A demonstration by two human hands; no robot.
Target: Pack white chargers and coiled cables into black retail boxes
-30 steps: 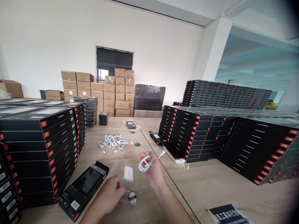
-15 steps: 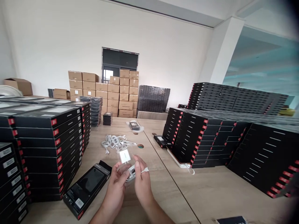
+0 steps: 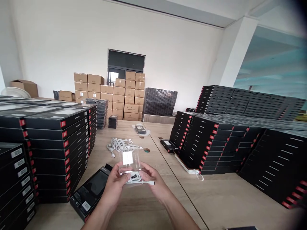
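Between my hands is a clear plastic tray (image 3: 136,158) that carries a white charger plug (image 3: 128,157) in its upper part and a coiled white cable (image 3: 134,177) in its lower part. My left hand (image 3: 116,179) grips the tray's left side, thumb by the coil. On the right side my right hand (image 3: 153,177) grips it too, its thumb pressed at the coil. One cable end (image 3: 151,182) sticks out past the tray to the right. My fingers behind the tray are partly hidden. A black box (image 3: 92,188) with an open end flap lies beside my left forearm.
Loose white cables (image 3: 122,144) lie in a heap beyond my hands. Tall stacks of black boxes (image 3: 51,153) stand at left, and more black box stacks (image 3: 208,143) at right. A small bagged box (image 3: 139,128) rests farther back. Cardboard cartons (image 3: 117,98) are piled by the wall.
My right hand has moved from handling the cable to gripping the tray's side. The coil now lies flatter in the tray, with its end pointing lower right. The view has shifted slightly.
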